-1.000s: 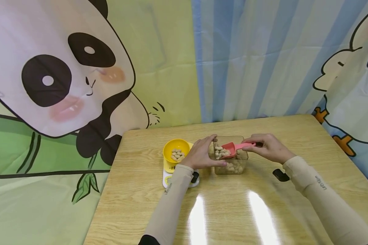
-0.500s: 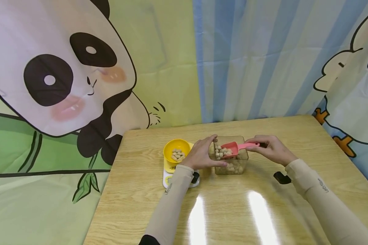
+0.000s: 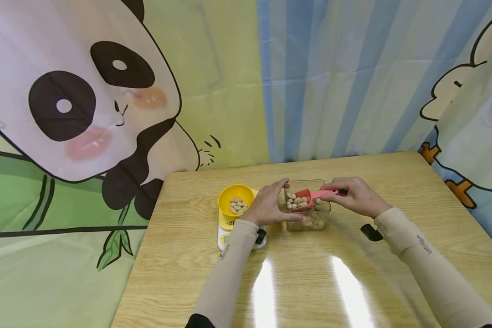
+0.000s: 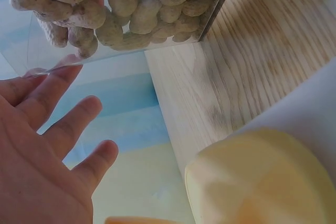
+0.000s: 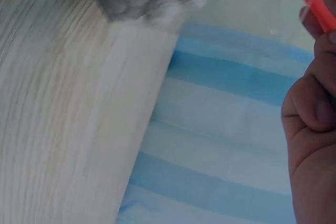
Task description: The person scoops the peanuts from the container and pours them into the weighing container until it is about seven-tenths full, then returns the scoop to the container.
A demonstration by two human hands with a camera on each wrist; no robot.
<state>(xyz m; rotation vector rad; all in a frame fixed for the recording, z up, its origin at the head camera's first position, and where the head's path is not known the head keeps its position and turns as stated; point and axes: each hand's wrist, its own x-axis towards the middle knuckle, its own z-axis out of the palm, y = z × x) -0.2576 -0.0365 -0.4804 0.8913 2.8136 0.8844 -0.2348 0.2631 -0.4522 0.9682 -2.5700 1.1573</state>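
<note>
A clear brownish plastic container (image 3: 306, 223) of unshelled peanuts (image 4: 123, 11) stands on the table. My left hand (image 3: 268, 203) holds it at the left side, thumb along the near wall and index finger at the far left corner; in the left wrist view two fingers (image 4: 65, 77) touch its wall and two spread free. My right hand (image 3: 354, 196) pinches the handle of a pink scoop (image 3: 303, 198), whose bowl is down among the peanuts. Left of the container, a yellow bowl (image 3: 225, 196) with several peanuts sits on a white and yellow kitchen scale (image 3: 222, 237), partly hidden by my left hand and sleeve.
The wooden table (image 3: 180, 273) ends at the back against a printed cloth (image 3: 229, 91) with a panda and stripes. The scale stands close beside my left wrist.
My right hand moves slightly right, then back left, shifting the scoop among the peanuts. My left hand stays on the container; the bowl and scale have not moved.
</note>
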